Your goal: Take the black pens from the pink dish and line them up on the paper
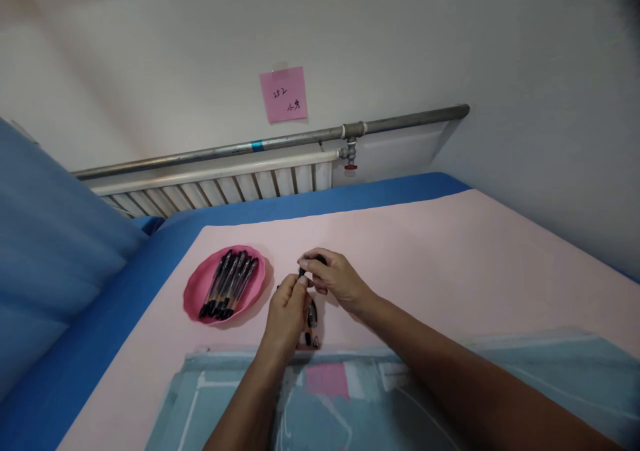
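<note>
My left hand (289, 306) is closed around a slim pen, most of it hidden by the fingers; a short black end (301, 271) sticks up from the grip. Just above and to the right, my right hand (334, 276) pinches at that black end with thumb and forefinger. A black piece (321, 259) shows in the curl of the right fingers; I cannot tell whether it is a pen cap. Beside my left wrist lie small black and orange pen parts (309, 331), partly covered by the hand.
To the left, a pink scalloped plate (191, 297) holds several black-capped clear pens (230, 284). Pink sheeting (425, 257) covers a blue surface (320, 203). Light-blue patterned fabric (225, 404) lies at the near edge. Behind are a radiator (225, 187) and a pipe (295, 139).
</note>
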A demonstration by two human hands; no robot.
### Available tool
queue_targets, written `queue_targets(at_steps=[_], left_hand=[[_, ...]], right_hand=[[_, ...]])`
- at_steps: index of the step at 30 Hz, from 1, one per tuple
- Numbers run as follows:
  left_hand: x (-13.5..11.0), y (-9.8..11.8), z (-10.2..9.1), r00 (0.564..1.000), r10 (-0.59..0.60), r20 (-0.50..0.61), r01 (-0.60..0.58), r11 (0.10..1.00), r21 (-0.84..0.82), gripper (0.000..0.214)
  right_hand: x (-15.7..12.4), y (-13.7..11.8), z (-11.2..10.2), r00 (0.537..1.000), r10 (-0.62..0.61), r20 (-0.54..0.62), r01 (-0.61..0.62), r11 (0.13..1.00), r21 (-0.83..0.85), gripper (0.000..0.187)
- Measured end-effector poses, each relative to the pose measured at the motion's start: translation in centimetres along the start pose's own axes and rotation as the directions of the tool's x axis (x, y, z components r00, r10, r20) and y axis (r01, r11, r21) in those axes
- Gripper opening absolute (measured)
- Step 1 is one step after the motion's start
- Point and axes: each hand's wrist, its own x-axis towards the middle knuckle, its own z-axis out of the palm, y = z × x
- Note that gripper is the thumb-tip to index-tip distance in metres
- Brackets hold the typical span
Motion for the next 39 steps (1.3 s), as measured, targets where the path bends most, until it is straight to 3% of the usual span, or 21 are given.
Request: queue_targets(at_steps=[5, 10, 16, 22, 39], left_hand=[[0.11, -0.40, -0.02, 0.996, 0.090, -0.025, -0.087, 0.992, 0.095, 0.028], [0.24, -0.65, -0.07, 0.994, 0.097, -0.041, -0.091, 0.989, 0.114, 0.028], [0.15, -0.56, -0.14, 0.991, 0.122, -0.047, -0.114, 0.983, 0.143, 0.027], [0.24, -0.51, -0.07, 0.991, 0.119, -0.067, -0.107, 0.981, 0.162, 0.028], [0.07, -0.15, -0.04, 0.988, 0.145, -0.057, -0.132, 0.973, 0.191, 0.027]], right_hand=[[0.04, 0.19, 0.13, 0.998, -0.027, -0.053, 0.027, 1.000, -0.002, 0.018], [-0.03, 0.10, 0.21, 1.000, 0.008, -0.026, -0.008, 1.000, -0.009, 0.015], [0.12, 0.51, 0.12, 0.998, -0.049, -0.050, 0.046, 0.998, -0.048, 0.018], [0.15, 0.62, 0.15, 1.000, -0.007, -0.029, 0.006, 0.999, -0.047, 0.017], [0.07, 0.51, 0.14, 0.997, -0.060, -0.058, 0.055, 0.996, -0.075, 0.018]])
